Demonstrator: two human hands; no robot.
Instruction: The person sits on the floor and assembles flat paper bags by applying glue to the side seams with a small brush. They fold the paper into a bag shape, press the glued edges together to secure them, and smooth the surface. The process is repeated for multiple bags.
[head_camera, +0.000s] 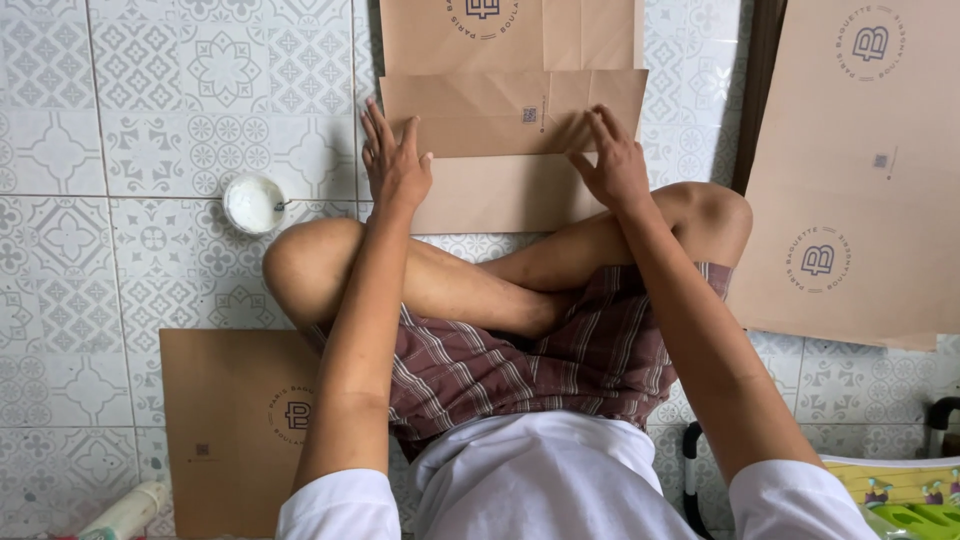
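Seated cross-legged on the tiled floor (150, 150), I press both hands flat on a brown paper bag (510, 150) lying just beyond my knees. My left hand (395, 160) rests open-palmed on its left edge; my right hand (612, 160) spreads open fingers on the folded flap, gripping nothing. A small white bowl (253, 203) sits to the left. More paper bags (860, 170) lie stacked at right.

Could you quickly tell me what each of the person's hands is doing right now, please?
Left hand: open, flat, pressing on the folded brown paper sheet.
Right hand: open, fingers pressing the same sheet.
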